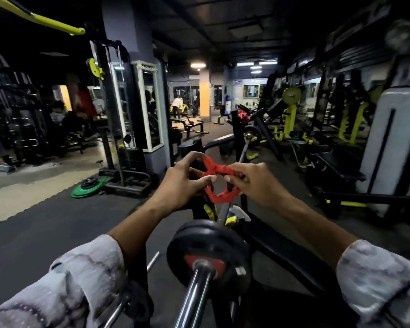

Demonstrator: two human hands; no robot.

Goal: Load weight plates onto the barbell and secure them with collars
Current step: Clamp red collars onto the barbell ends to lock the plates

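A red plastic collar is held up in front of me, above the barbell. My left hand grips its left side and lever, and my right hand grips its right side. The collar's ring looks spread apart and is off the bar. Below, a black weight plate with a red centre sits on the chrome barbell sleeve, which points toward me. The bar runs away to a far plate and a second red collar at the far end.
The bar rests on a black and yellow bench rack. A green plate with smaller black plates lies on the floor at left. A cable machine stands left, benches and yellow machines at right. People are far back.
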